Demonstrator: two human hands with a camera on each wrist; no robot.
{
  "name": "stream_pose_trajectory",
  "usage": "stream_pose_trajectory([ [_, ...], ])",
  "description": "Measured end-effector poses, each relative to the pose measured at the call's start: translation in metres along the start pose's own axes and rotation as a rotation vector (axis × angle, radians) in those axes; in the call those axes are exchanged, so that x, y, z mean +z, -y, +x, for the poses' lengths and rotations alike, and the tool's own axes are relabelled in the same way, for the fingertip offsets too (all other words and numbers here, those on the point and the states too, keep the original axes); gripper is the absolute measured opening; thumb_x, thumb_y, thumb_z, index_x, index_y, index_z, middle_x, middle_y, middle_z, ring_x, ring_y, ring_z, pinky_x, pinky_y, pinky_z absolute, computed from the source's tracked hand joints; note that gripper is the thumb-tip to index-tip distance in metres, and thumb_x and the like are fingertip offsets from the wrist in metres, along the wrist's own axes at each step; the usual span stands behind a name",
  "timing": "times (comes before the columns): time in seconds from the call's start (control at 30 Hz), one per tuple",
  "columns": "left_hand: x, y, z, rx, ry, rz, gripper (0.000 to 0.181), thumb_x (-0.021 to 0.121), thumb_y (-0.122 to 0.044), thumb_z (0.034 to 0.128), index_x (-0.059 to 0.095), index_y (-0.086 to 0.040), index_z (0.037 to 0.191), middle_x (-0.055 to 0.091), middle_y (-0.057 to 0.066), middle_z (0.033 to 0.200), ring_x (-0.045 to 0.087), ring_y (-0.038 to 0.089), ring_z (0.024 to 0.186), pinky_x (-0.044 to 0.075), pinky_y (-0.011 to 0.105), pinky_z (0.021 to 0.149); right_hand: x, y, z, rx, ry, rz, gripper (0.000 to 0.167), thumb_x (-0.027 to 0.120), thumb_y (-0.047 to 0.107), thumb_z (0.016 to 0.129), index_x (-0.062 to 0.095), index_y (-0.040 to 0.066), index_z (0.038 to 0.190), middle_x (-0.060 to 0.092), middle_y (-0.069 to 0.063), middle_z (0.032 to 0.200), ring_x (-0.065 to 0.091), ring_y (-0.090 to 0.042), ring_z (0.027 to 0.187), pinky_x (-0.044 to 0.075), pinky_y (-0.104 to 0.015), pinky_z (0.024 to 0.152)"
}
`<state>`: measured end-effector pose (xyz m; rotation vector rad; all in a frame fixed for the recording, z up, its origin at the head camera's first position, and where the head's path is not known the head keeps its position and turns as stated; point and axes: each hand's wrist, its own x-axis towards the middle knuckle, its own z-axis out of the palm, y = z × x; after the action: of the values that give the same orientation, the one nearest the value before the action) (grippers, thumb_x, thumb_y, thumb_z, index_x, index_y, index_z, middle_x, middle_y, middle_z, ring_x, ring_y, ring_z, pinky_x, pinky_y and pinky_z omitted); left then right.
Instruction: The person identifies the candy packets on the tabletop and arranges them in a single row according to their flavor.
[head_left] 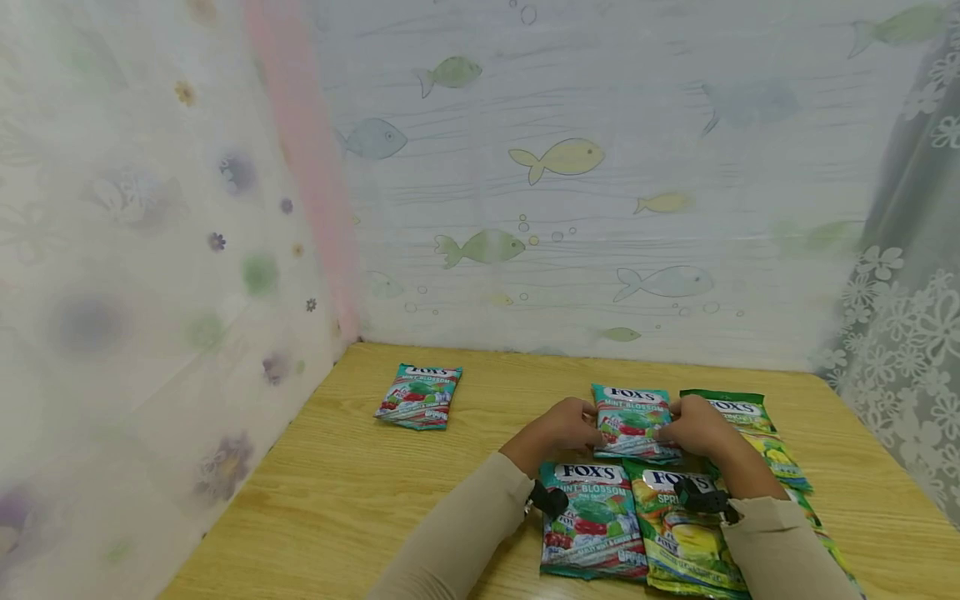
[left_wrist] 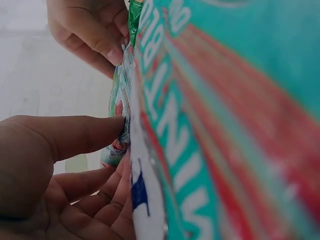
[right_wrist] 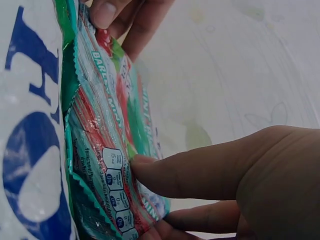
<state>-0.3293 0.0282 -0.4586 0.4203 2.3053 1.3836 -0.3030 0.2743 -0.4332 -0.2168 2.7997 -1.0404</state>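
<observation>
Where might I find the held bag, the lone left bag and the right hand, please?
Held bag (head_left: 633, 423), head view, middle of front.
Lone left bag (head_left: 420, 398), head view, middle of front.
Right hand (head_left: 698, 426), head view, its back.

From well back, the head camera faces forward and down, with the table (head_left: 315, 475) at the bottom and the wall (head_left: 480, 196) above. The wrist cameras look from close in, left hand (left_wrist: 30, 160) at lower left, right hand (right_wrist: 270, 170) at lower right, both sharing the teal packet (right_wrist: 110, 125) left of centre.

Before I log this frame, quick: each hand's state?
Left hand: holding one side of a Mint Blossom bag.
Right hand: holding the same bag's other side.
</observation>
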Motion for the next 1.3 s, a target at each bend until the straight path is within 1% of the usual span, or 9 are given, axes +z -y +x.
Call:
stream_pose_trajectory([
  [0.17, -0.002, 0.001, 0.0, 0.014, 0.014, -0.051, 0.062, 0.078, -0.012, 0.0928, 0.053, -0.005, 0.15, 0.07, 0.009, 0.111, 0.073, 0.023, 0.08, 0.062, 0.038, 0.076, -0.001, 0.0, 0.0, -0.02, -0.013, 0.026, 0.034, 0.072, 0.006, 0.093, 0.044, 0.008, 0.074, 0.033, -0.001, 0.067, 0.037, -0.019, 0.062, 0.034, -0.036, 0.059],
  [0.23, -0.004, 0.0, 0.0, 0.015, 0.019, -0.068, 0.061, 0.077, -0.011, 0.0931, 0.054, -0.006, 0.15, 0.07, 0.01, 0.112, 0.073, 0.024, 0.08, 0.063, 0.039, 0.076, -0.003, 0.001, 0.0, -0.014, -0.019, 0.021, 0.016, 0.072, 0.006, 0.093, 0.061, -0.006, 0.091, 0.051, -0.014, 0.077, 0.051, -0.027, 0.07, 0.044, -0.038, 0.064],
  [0.27, -0.004, -0.001, -0.001, 0.012, 0.019, -0.081, 0.062, 0.077, -0.01, 0.093, 0.054, -0.007, 0.15, 0.07, 0.009, 0.112, 0.073, 0.024, 0.08, 0.063, 0.039, 0.076, -0.004, 0.002, 0.0, -0.008, -0.018, 0.02, 0.023, 0.071, 0.006, 0.093, 0.064, -0.012, 0.105, 0.058, -0.024, 0.087, 0.058, -0.035, 0.078, 0.05, -0.041, 0.068],
  [0.33, -0.006, -0.001, -0.002, 0.01, 0.023, -0.104, 0.063, 0.077, -0.009, 0.0932, 0.053, -0.007, 0.151, 0.069, 0.01, 0.114, 0.072, 0.024, 0.082, 0.063, 0.04, 0.076, -0.005, 0.003, 0.0, 0.006, -0.009, 0.023, 0.043, 0.07, 0.006, 0.094, 0.058, -0.02, 0.126, 0.059, -0.04, 0.111, 0.062, -0.051, 0.099, 0.057, -0.05, 0.081],
  [0.4, -0.008, -0.002, -0.003, 0.015, 0.023, -0.109, 0.062, 0.077, -0.009, 0.093, 0.053, -0.007, 0.151, 0.07, 0.009, 0.113, 0.072, 0.024, 0.083, 0.063, 0.04, 0.076, -0.006, 0.004, -0.001, 0.013, -0.004, 0.02, 0.065, 0.068, 0.006, 0.095, 0.039, -0.023, 0.146, 0.047, -0.046, 0.14, 0.051, -0.06, 0.125, 0.054, -0.059, 0.096],
  [0.43, -0.009, -0.002, -0.002, 0.023, 0.024, -0.108, 0.062, 0.077, -0.009, 0.0931, 0.053, -0.006, 0.151, 0.07, 0.009, 0.11, 0.072, 0.024, 0.083, 0.063, 0.04, 0.075, -0.007, 0.005, -0.001, 0.015, -0.002, 0.024, 0.067, 0.068, 0.005, 0.096, 0.035, -0.024, 0.147, 0.043, -0.047, 0.143, 0.047, -0.061, 0.13, 0.052, -0.061, 0.099],
  [0.63, -0.015, 0.002, 0.002, 0.059, 0.034, -0.076, 0.064, 0.076, -0.008, 0.0938, 0.05, -0.005, 0.153, 0.073, 0.007, 0.102, 0.072, 0.022, 0.079, 0.063, 0.038, 0.073, -0.007, 0.009, -0.003, 0.007, -0.006, 0.06, 0.064, 0.066, 0.004, 0.097, 0.037, -0.023, 0.147, 0.047, -0.046, 0.141, 0.058, -0.056, 0.122, 0.056, -0.057, 0.095],
  [0.97, -0.022, 0.002, 0.0, 0.049, 0.019, -0.057, 0.065, 0.077, -0.01, 0.0932, 0.051, -0.008, 0.153, 0.071, 0.006, 0.098, 0.071, 0.024, 0.075, 0.062, 0.038, 0.07, -0.001, 0.011, -0.001, -0.031, -0.034, 0.078, 0.062, 0.067, 0.004, 0.096, 0.04, -0.023, 0.145, 0.052, -0.044, 0.137, 0.06, -0.054, 0.12, 0.058, -0.054, 0.092],
  [1.3, -0.034, 0.007, -0.001, 0.068, 0.006, -0.069, 0.062, 0.077, -0.005, 0.0922, 0.055, -0.009, 0.15, 0.07, 0.009, 0.102, 0.071, 0.023, 0.076, 0.063, 0.037, 0.071, 0.007, 0.021, 0.004, -0.019, -0.03, 0.114, 0.063, 0.066, 0.006, 0.097, 0.039, -0.021, 0.147, 0.051, -0.041, 0.142, 0.058, -0.052, 0.125, 0.057, -0.055, 0.096],
])
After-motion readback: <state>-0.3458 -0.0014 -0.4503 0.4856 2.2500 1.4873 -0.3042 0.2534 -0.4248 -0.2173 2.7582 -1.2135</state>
